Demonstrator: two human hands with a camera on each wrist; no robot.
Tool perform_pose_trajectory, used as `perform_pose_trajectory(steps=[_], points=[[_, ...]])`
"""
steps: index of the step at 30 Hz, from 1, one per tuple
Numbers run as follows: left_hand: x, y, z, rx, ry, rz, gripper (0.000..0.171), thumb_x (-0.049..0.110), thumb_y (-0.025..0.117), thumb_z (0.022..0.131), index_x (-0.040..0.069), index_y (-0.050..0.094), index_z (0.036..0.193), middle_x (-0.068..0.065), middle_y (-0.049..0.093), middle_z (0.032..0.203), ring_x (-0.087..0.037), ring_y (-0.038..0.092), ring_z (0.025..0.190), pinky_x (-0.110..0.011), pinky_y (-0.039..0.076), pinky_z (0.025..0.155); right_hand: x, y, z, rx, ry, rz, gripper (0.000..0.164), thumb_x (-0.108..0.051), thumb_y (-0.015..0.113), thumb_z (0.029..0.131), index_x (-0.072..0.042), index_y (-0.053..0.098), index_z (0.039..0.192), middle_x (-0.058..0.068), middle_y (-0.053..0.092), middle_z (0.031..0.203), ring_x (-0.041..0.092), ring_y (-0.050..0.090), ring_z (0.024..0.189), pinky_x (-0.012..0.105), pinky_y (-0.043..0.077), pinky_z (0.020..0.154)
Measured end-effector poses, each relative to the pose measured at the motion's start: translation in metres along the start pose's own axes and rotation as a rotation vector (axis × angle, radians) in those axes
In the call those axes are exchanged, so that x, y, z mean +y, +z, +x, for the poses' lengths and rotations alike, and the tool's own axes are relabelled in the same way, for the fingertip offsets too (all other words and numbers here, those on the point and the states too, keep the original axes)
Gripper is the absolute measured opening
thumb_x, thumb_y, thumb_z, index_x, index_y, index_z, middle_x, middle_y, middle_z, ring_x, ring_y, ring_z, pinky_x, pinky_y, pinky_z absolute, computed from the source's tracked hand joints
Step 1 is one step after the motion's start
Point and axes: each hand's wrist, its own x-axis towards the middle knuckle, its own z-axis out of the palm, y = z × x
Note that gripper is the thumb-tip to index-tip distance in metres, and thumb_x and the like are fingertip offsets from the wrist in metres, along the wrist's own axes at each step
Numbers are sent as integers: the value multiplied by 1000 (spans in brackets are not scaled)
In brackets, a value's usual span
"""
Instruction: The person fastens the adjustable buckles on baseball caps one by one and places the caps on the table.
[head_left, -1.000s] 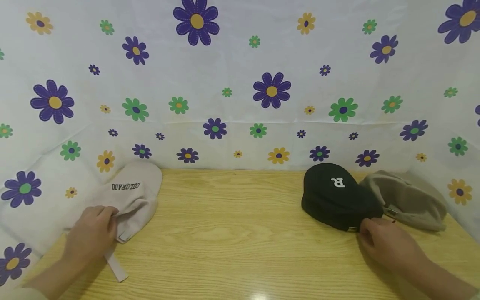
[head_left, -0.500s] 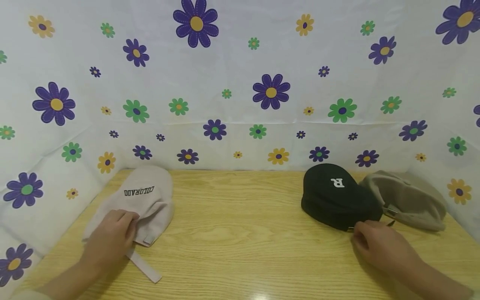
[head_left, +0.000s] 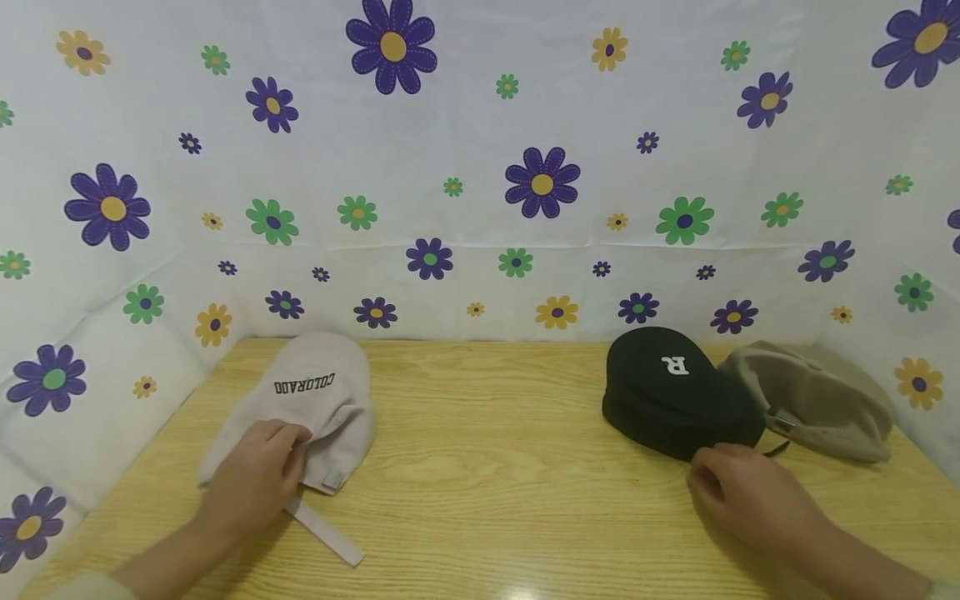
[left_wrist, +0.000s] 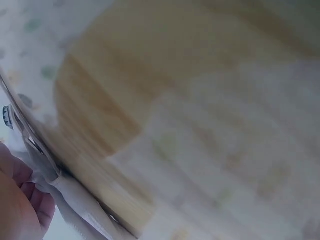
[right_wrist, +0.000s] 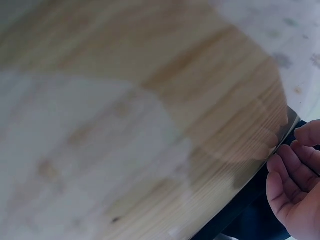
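In the head view, my left hand (head_left: 258, 475) pinches the near edge of a pale pinkish baseball cap (head_left: 315, 362) lettered COLORADO, bunching its fabric. The cap's strap (head_left: 326, 533) trails loose on the table. In the left wrist view, my fingers (left_wrist: 42, 207) are curled against the cap's fabric (left_wrist: 82, 207). My right hand (head_left: 750, 500) is at the near rim of a black baseball cap (head_left: 667, 400) with a white R. Curled fingers (right_wrist: 277, 185) meet the black cap's edge (right_wrist: 235, 205) in the right wrist view, but whether they pinch it is unclear.
A khaki cap (head_left: 825, 400) lies on the right, against the black one. Both caps are near the back of a wood-grain table (head_left: 480, 467). A white cloth (head_left: 450, 150) printed with flowers rises behind and along the sides.
My left hand has brought the pale cap rightward across the table, its strap trailing along. My right hand has slid left along the black cap's rim; the black and khaki caps stay put.
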Motion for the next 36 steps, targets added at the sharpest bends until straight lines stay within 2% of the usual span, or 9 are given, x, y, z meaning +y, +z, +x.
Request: perform_pose_trajectory(steps=[10,20,26,36], points=[[20,6,6,-75,-35,-23,13,-4,73,77,5,70,87,-5,65,86,-22,62,85,-39,56,73,-8,4,7,-24,-58,37,20,-9,73,83,-25,62,78,-17,45,71,1,40,68,24,42,61],[47,12,12,-101,5,-54,15,-3,73,77,7,70,87,-1,64,86,-16,61,84,-34,56,73,-20,7,13,17,-90,21,22,-9,74,82,-25,60,76,-18,42,70,1,39,66,24,42,60],[65,14,16,-137,-2,-73,15,-3,73,77,7,70,87,-1,63,87,-15,61,85,-32,56,75,-27,7,17,13,-91,29,21,-9,74,83,-25,61,76,-17,44,70,1,39,66,23,43,60],[90,24,25,-154,7,-109,17,-3,75,75,7,71,87,0,63,87,-14,61,86,-29,56,77,-43,9,24,6,-111,51,16,-12,75,82,-23,64,79,-16,48,74,2,44,70,25,48,64]])
